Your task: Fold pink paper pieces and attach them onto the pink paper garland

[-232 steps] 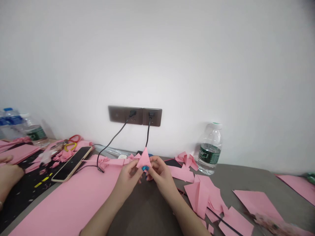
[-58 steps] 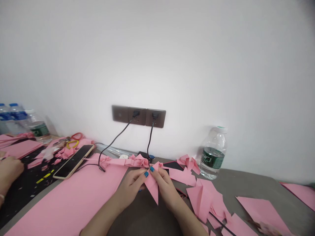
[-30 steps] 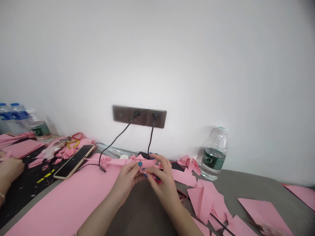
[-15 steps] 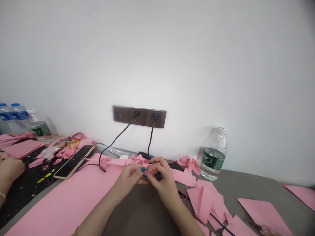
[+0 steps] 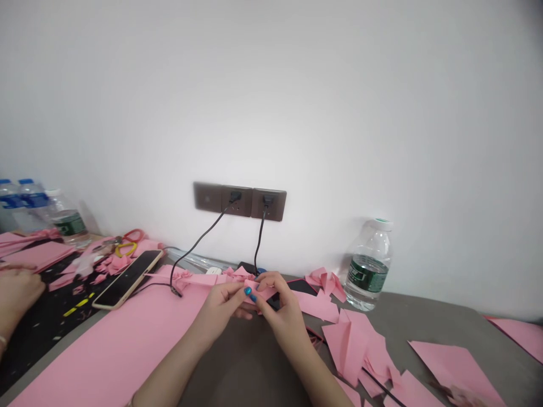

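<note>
A small piece of folded pink paper is pinched between my two hands, low over the grey table. My left hand has its thumb and fingers closed on the paper's left side. Opposite it, my right hand grips the right side, its thumb close to the left thumb. Both thumbnails are painted blue. Part of the paper is hidden behind the fingers. Under and beside my left forearm lies a large pink sheet. Folded pink pieces lie to the right of my right hand.
A phone lies at left, near scissors and pink scraps. A water bottle stands by the wall. Black cables run from wall sockets. At the far left is another person's hand.
More of the pink paper now shows between my hands, as my fingers have shifted slightly. The other person's hand at the left has moved a little.
</note>
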{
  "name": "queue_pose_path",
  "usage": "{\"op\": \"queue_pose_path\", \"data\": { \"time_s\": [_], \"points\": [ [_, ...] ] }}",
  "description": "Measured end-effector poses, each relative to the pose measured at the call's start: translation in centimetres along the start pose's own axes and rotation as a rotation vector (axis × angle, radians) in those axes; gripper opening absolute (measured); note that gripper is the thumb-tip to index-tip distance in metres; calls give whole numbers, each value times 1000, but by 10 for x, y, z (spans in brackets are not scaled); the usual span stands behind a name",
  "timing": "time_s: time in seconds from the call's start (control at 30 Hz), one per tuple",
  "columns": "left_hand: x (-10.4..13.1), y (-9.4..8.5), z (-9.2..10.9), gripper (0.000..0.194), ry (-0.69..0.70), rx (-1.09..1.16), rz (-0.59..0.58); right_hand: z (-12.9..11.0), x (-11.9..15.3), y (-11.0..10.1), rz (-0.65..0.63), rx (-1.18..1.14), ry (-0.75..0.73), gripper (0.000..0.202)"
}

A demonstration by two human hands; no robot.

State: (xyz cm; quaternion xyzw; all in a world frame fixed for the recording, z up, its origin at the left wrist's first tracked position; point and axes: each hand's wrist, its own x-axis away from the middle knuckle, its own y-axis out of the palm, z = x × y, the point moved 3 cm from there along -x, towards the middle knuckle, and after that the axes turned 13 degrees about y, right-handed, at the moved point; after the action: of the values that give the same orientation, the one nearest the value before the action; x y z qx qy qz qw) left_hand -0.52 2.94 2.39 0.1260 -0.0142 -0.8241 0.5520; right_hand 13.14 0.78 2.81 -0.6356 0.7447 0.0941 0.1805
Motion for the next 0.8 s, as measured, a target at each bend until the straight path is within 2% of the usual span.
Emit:
{"op": "queue_pose_path", "data": {
  "time_s": [0.07, 0.2, 0.33, 0.43, 0.53, 0.8],
  "points": [
    [-1, -1, 1, 45, -5, -2, 15, 3, 1, 0, -3, -17, 47, 6],
    [-1, -6, 1, 40, 24, -25, 110, 13, 3, 2, 2, -79, 206, 23],
    [0, -8, 0, 33, 160, -91, 217, 18, 3, 12, -125, -171, 306, 24],
    [1, -5, -3, 33, 167, -41, 213, 17, 2, 14, -167, -260, 342, 32],
    [1, -1, -6, 31, 129, 15, 196, 15, 1, 11, -157, -334, 378, 35],
    [0, -2, 1, 31, 107, -30, 179, 18, 1, 6, -104, -380, 408, 36]
  ]
}}
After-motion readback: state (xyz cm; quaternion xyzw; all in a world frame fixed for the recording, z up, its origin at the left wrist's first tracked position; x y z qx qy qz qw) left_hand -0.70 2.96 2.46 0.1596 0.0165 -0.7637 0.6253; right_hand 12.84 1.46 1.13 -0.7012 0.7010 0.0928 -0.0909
